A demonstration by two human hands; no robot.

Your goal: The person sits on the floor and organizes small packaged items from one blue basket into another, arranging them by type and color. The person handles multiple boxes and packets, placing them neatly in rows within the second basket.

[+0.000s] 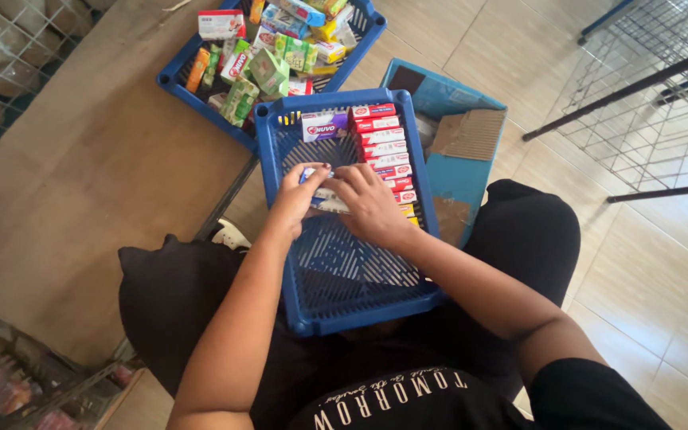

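Blue slatted tray point(344, 287), red/white boxes point(380, 143).

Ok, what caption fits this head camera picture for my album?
Both hands, left hand and right hand, hold a small box over a blue basket beside stacked red-and-white boxes.

A brown wooden table point(81, 175) carries a blue plastic basket point(175, 73) crammed with small green, red and yellow boxes, sitting at the table's far corner. Beside that corner, a second blue basket point(336, 279) rests on the person's lap. Beyond it, a blue bin point(459, 183) with cardboard stands on the tiled floor point(646, 271).
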